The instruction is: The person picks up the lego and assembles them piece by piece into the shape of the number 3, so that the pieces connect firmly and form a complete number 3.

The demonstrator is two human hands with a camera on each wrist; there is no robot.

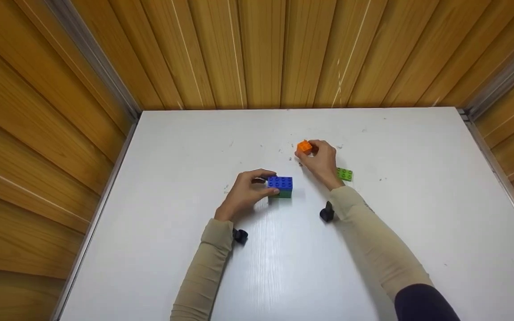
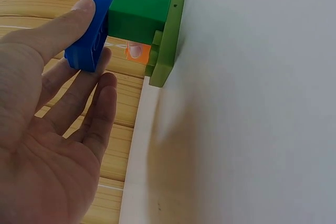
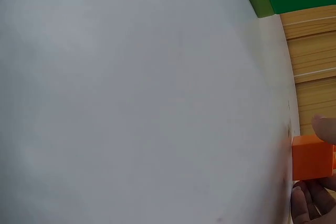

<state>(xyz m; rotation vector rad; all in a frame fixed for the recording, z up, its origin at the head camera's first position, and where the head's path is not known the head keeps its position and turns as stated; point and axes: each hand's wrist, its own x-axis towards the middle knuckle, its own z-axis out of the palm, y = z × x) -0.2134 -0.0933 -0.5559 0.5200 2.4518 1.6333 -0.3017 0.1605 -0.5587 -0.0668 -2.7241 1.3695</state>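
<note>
My left hand (image 1: 244, 192) pinches a blue brick (image 1: 280, 182) between thumb and fingers. That brick tops a small stack: beneath it is a dark green block (image 2: 139, 9), then a light green base brick (image 2: 169, 45) with some studs exposed, on the table. Further back and to the right, my right hand (image 1: 323, 161) grips an orange brick (image 1: 304, 147), its thumb on one side and fingers on the other. In the right wrist view the orange brick (image 3: 312, 158) shows at the right edge, close against the table surface.
A loose light green brick (image 1: 345, 174) lies studs up beside my right wrist. Small dark specks dot the white table (image 1: 185, 147) near the orange brick. Wood-panelled walls (image 1: 261, 53) rise at the back and both sides. A small black device (image 1: 327, 213) sits at my right cuff.
</note>
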